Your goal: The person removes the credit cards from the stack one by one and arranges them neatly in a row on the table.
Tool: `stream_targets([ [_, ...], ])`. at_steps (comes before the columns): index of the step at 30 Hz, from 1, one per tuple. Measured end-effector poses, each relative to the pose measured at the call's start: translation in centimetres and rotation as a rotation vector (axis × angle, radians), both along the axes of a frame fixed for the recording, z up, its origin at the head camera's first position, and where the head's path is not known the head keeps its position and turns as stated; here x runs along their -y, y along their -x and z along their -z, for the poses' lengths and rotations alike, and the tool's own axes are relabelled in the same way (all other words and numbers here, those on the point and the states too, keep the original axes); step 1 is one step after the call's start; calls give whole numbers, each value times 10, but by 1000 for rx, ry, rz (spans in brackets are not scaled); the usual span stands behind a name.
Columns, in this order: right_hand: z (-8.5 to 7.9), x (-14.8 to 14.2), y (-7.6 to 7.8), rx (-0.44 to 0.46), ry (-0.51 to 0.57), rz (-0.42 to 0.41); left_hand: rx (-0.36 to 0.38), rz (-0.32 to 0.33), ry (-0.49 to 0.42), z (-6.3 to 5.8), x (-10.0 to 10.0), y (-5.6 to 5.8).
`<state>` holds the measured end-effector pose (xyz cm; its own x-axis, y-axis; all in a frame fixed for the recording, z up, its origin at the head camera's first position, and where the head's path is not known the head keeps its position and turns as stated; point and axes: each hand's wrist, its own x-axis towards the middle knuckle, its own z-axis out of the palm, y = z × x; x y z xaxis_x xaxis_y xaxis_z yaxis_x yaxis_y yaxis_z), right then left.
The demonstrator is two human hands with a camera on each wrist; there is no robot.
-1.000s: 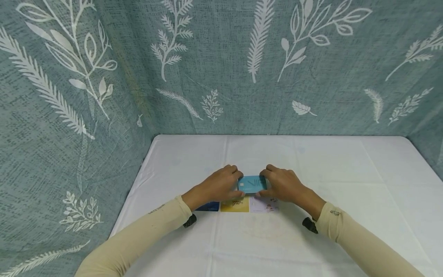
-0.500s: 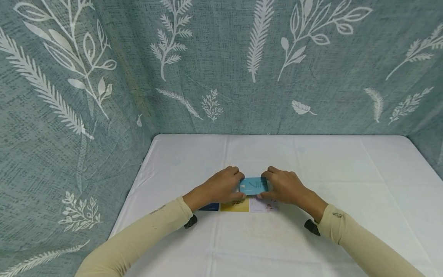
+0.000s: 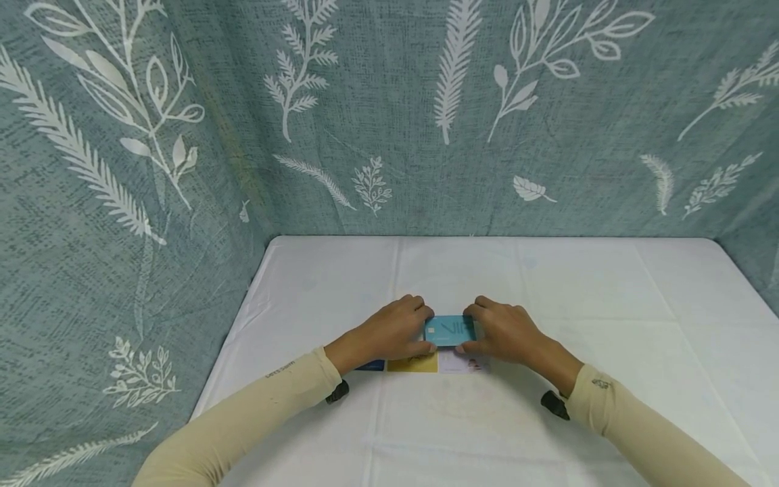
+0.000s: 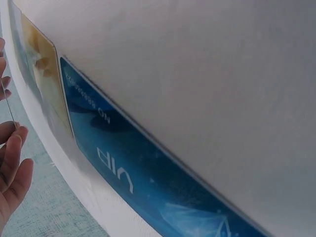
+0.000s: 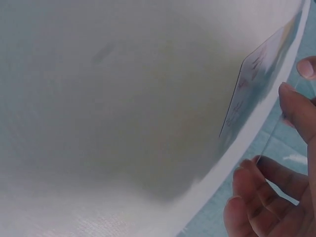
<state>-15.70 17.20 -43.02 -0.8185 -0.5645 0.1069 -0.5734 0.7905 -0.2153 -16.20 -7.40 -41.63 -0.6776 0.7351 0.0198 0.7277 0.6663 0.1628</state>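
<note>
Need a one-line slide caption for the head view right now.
Both hands, left hand and right hand, pinch a light blue card above three cards on the table.

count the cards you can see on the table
4: a light blue card held between both hands, and a row nearer the person: dark blue card, yellow card, white card. Hands may hide more.

dark blue card (image 3: 370, 366) mostly hidden under left hand (image 3: 389, 331); white card's (image 3: 462, 364) print too small

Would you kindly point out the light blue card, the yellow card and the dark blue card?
light blue card (image 3: 450, 330), head view, middle of its face.
yellow card (image 3: 414, 365), head view, its visible lower strip.
dark blue card (image 4: 148, 175), left wrist view, beside its lettering.
</note>
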Motion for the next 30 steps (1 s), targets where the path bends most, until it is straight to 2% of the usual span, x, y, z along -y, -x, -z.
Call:
stream_targets([
  [18,5,-11,-5,3,8,15,-33,18,-5,5,-8,-2],
  [30,5,-19,-10,17,7,26,-8,7,7,6,-15,-4],
])
